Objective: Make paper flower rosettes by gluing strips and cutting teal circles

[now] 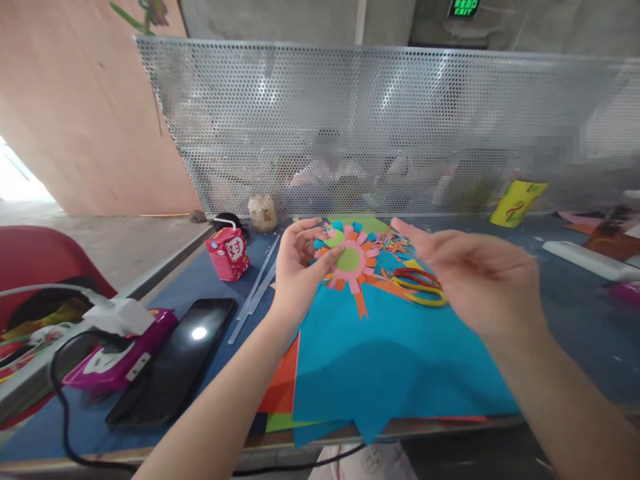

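My left hand (303, 267) pinches a round paper rosette (351, 261) between thumb and fingers. Pink, blue and orange strips fringe it around a green centre, and an orange notched tail hangs below. Over on the right, my right hand (483, 277) is raised with its index finger stretched toward the rosette, apart from it, with nothing visible in it. Red-and-yellow scissors (423, 288) lie between the hands, partly behind my right hand. Under both hands spreads a large blue paper sheet (400, 360), with orange paper (283, 377) and green paper showing beneath its left side.
Paper scraps (395, 245) lie behind the scissors. To the left are a pink drink carton (227, 257), clear glue sticks (257, 293), a phone (175, 367) and a purple power strip (120, 360) with cables. A perforated metal screen (300, 100) stands behind; a yellow packet (519, 202) is at right.
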{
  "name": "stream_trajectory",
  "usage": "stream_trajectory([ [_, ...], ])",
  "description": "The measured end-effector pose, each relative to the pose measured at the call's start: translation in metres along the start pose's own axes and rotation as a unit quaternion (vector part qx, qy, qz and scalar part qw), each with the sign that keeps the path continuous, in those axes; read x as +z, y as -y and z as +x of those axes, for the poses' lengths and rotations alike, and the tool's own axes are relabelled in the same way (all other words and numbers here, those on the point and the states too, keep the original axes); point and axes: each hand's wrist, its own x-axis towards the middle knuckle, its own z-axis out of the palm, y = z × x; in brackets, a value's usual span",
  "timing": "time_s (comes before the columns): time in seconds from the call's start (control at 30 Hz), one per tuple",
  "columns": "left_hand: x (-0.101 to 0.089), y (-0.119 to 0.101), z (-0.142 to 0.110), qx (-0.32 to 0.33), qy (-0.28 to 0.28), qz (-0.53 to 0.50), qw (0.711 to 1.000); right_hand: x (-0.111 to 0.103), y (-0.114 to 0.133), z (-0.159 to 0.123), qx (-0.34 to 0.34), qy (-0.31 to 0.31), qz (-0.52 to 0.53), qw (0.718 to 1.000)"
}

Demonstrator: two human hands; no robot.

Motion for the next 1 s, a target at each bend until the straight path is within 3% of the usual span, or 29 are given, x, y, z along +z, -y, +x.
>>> stream_trajectory([
  [0.03,0.000,0.000,0.001,-0.021,-0.009,-0.024,0.999,0.002,-0.002,-0.002,-0.052,0.008,-0.107,0.993],
  [0.1,-0.001,0.000,0.002,-0.040,-0.027,-0.052,0.997,0.006,-0.010,-0.009,-0.133,0.045,-0.275,0.951],
  [0.17,-0.001,0.000,0.004,-0.038,-0.052,-0.050,0.997,0.008,-0.018,-0.019,-0.150,0.099,-0.356,0.917],
  [0.23,-0.001,0.000,0.005,-0.025,-0.079,-0.032,0.996,0.009,-0.023,-0.028,-0.126,0.135,-0.381,0.906],
  [0.4,-0.002,-0.001,0.005,-0.019,-0.108,-0.029,0.994,0.010,-0.020,-0.036,-0.013,0.151,-0.347,0.925],
  [0.53,-0.002,-0.002,0.005,-0.046,-0.136,-0.054,0.988,0.009,-0.003,-0.035,0.118,0.309,-0.257,0.908],
  [0.63,-0.001,-0.002,0.006,-0.079,-0.146,-0.079,0.983,0.008,0.013,-0.036,0.107,0.401,-0.125,0.901],
  [0.7,0.000,-0.001,0.006,-0.101,-0.137,-0.094,0.981,0.007,0.020,-0.034,0.053,0.381,-0.093,0.918],
  [0.8,0.001,-0.001,0.005,-0.113,-0.128,-0.103,0.980,0.009,0.021,-0.028,-0.084,0.262,-0.205,0.939],
  [0.9,0.001,-0.002,0.005,-0.114,-0.135,-0.105,0.979,0.013,0.009,-0.026,-0.170,0.172,-0.400,0.884],
  [1.0,0.000,-0.003,0.005,-0.108,-0.139,-0.103,0.979,0.017,-0.007,-0.031,-0.142,0.151,-0.511,0.834],
])
